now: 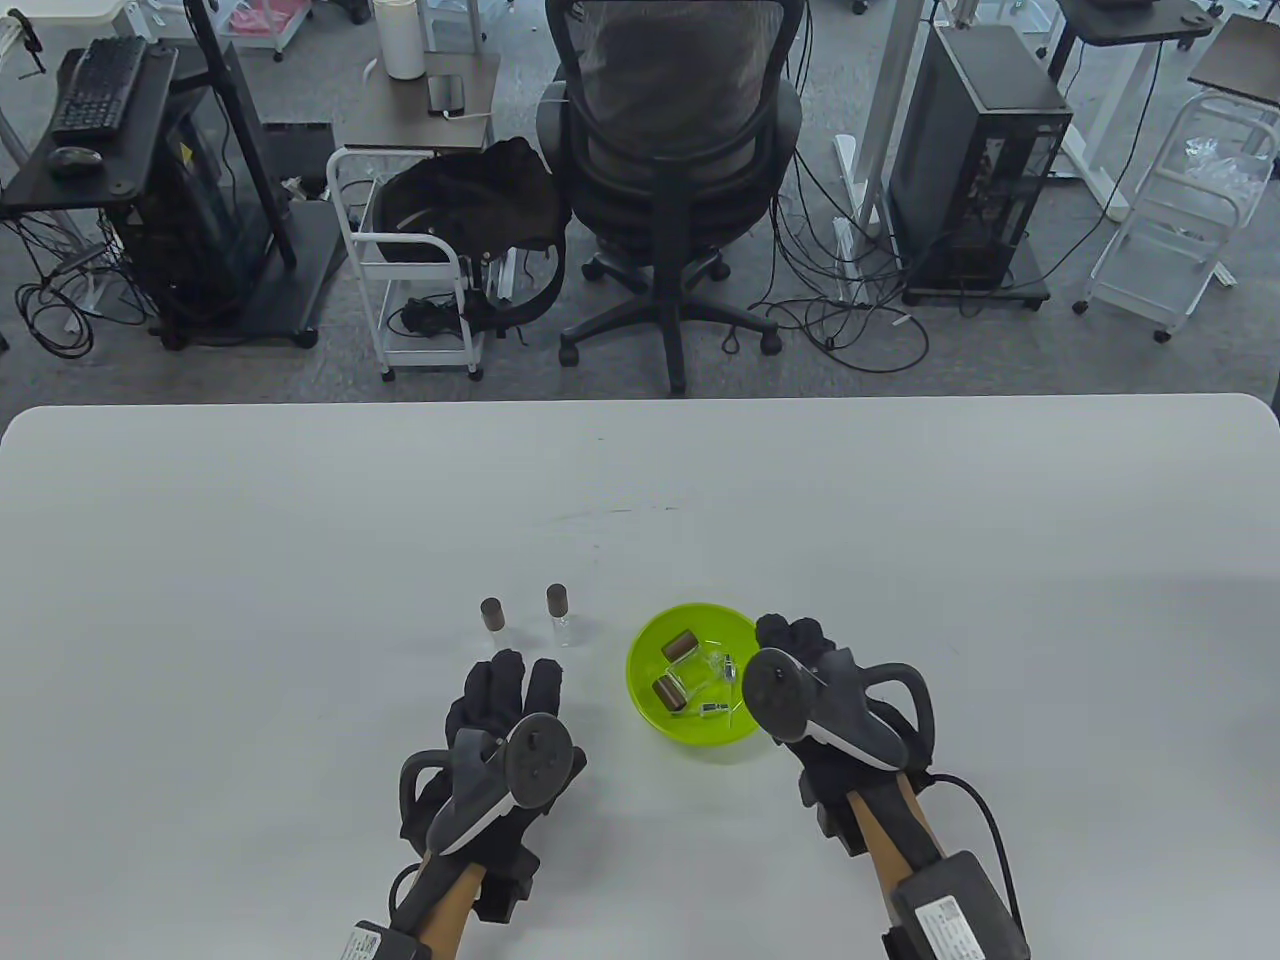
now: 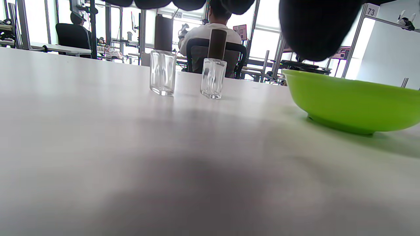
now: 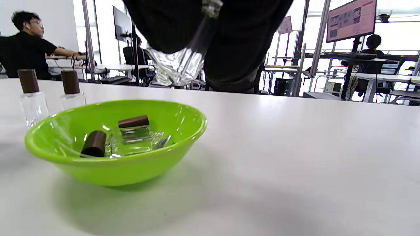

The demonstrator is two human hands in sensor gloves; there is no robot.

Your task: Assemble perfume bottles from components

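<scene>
Two capped perfume bottles stand side by side on the white table, the left bottle [image 1: 491, 615] [image 2: 162, 70] and the right bottle [image 1: 558, 610] [image 2: 213, 75], both clear glass with brown caps. A green bowl [image 1: 634, 668] [image 3: 115, 170] to their right holds two brown caps [image 1: 680, 645] [image 3: 94, 143], clear glass pieces [image 3: 137, 141] and small pump parts [image 1: 713, 709]. My left hand [image 1: 515, 680] lies just in front of the bottles, fingers extended and holding nothing. My right hand [image 1: 792, 640] sits at the bowl's right rim and grips a clear uncapped glass bottle [image 3: 177, 65].
The table's far edge [image 1: 640, 402] lies well beyond the bottles. Past it stand an office chair [image 1: 670, 150], a white cart [image 1: 420, 270] and computer towers. People sit at desks in the background of the wrist views.
</scene>
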